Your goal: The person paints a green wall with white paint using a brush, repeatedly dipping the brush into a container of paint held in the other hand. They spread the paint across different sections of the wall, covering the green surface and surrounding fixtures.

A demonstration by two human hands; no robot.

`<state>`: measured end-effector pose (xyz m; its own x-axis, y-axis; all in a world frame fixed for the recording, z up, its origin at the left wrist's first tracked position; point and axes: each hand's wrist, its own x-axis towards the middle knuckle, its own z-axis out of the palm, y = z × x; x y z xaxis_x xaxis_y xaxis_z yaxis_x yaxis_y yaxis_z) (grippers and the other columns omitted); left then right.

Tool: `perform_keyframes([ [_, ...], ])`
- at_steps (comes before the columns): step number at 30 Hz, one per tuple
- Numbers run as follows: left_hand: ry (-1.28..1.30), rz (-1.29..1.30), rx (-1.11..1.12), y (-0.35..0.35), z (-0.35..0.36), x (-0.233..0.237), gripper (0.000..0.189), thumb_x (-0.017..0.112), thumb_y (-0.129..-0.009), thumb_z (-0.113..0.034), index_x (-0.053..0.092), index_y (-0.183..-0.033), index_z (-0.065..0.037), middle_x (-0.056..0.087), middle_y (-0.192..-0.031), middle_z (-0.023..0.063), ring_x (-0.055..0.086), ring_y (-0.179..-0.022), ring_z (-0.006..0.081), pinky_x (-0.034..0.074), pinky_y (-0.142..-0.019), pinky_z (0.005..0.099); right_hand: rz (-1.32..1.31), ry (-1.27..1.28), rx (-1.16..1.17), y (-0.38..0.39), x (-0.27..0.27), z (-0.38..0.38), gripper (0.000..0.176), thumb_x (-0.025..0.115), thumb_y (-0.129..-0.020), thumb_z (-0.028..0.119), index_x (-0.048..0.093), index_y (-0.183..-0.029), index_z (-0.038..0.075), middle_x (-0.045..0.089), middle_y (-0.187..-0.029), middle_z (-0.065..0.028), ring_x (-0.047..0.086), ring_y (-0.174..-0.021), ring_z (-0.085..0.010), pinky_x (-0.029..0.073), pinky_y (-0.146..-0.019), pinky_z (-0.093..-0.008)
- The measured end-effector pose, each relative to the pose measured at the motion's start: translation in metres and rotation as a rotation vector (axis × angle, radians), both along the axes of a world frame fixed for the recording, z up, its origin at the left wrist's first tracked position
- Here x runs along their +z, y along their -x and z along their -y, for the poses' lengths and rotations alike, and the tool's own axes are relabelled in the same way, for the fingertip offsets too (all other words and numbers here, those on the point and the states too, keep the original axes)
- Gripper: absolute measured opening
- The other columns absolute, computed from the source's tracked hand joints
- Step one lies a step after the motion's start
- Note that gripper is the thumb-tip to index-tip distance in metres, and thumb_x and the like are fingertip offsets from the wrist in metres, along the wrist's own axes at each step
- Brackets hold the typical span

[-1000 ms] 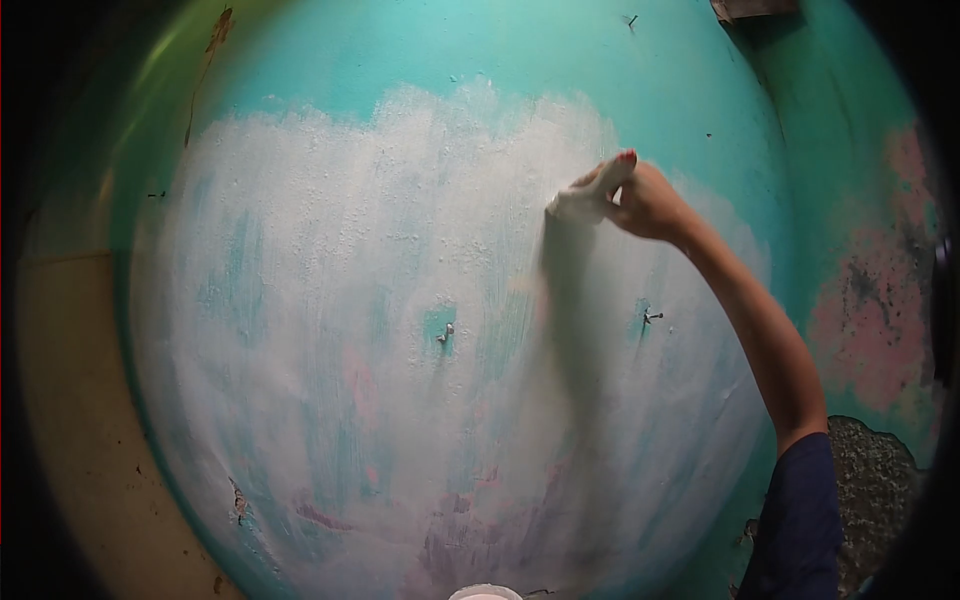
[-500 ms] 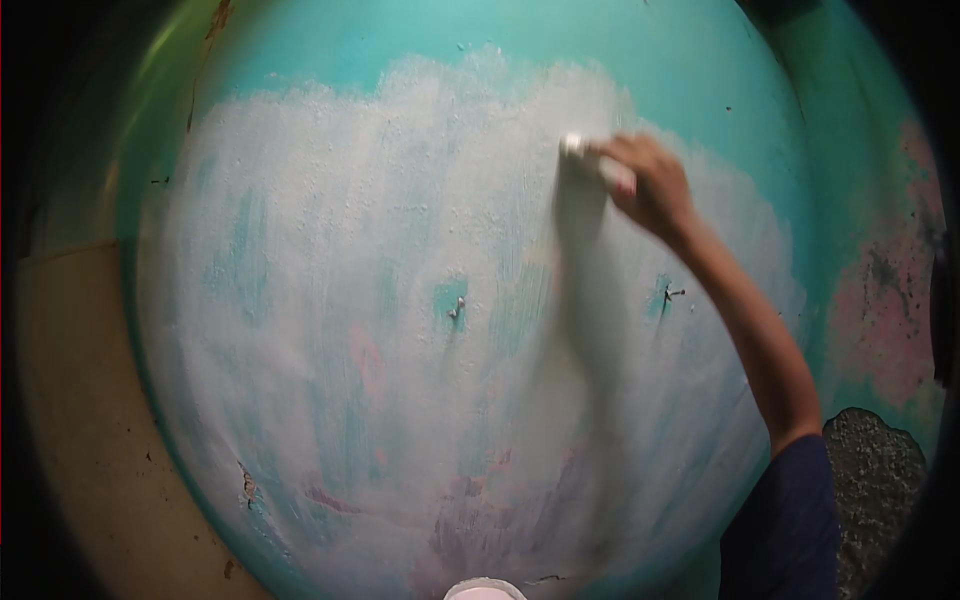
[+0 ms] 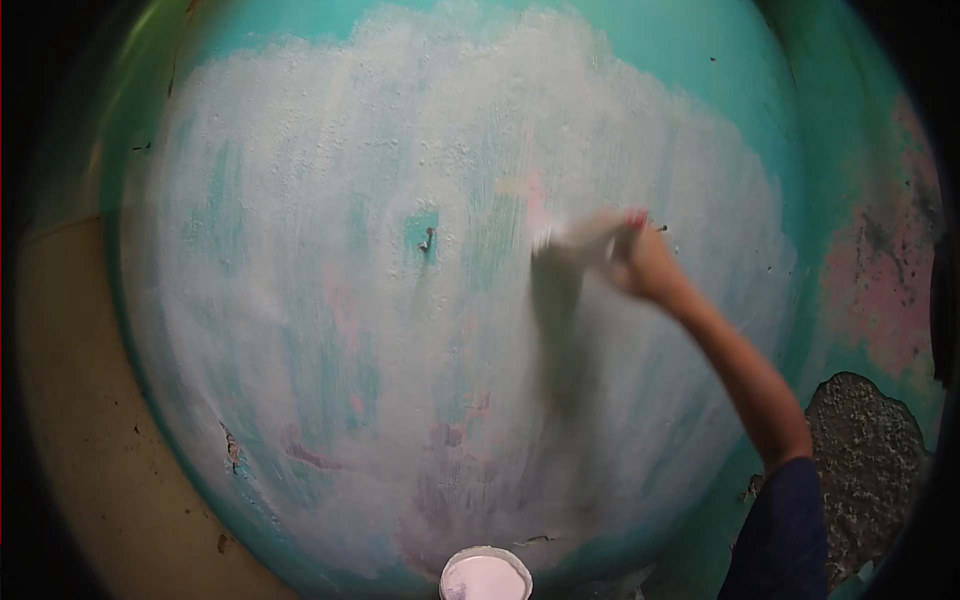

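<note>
My right hand (image 3: 638,262) is closed around a paintbrush (image 3: 575,235), blurred by motion. The bristles point left and touch the wall, or nearly so, right of its middle. White paint in streaky strokes covers most of the turquoise wall (image 3: 690,35), and turquoise and pink patches show through. A dark shadow of the brush and arm falls down the wall below. At the bottom edge stands a round tub (image 3: 490,575) of white paint. My left hand is out of the picture.
A hook (image 3: 426,240) sticks out of a bare turquoise patch, and another metal fitting (image 3: 662,228) juts out beside my right hand. A beige panel (image 3: 90,400) stands at the left. Rough grey plaster (image 3: 865,460) is exposed at the lower right.
My right hand has moved the paintbrush down the wall from the upper part toward mid-height. The view has tilted slightly downward, so more of the paint tub shows.
</note>
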<state>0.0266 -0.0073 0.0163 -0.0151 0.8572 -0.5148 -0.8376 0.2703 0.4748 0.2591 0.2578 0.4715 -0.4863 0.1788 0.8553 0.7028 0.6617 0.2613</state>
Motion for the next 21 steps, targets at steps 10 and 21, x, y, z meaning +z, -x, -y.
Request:
perform_keyframes([
  [10, 0.008, 0.06, 0.056, -0.009, 0.003, -0.037, 0.067, 0.066, -0.085, -0.003, 0.035, -0.145, -0.011, 0.055, -0.127, 0.0122, 0.061, -0.108, 0.0279, 0.055, -0.09, 0.0443, 0.116, -0.556, -0.224, 0.007, -0.014, 0.011, 0.029, 0.066, -0.08, 0.025, 0.068, -0.106, 0.013, 0.064, -0.088, -0.0051, 0.062, -0.077, -0.0228, 0.05, -0.064, -0.0338],
  [21, -0.089, -0.05, -0.034, 0.011, 0.01, -0.042, 0.069, 0.067, -0.084, -0.002, 0.034, -0.145, -0.011, 0.055, -0.124, 0.0127, 0.061, -0.106, 0.027, 0.057, -0.087, 0.0407, 0.235, 0.071, 0.029, -0.001, -0.223, 0.038, 0.043, 0.069, -0.072, 0.015, 0.068, -0.115, 0.013, 0.068, -0.095, -0.0036, 0.06, -0.074, -0.0235, 0.05, -0.065, -0.0339],
])
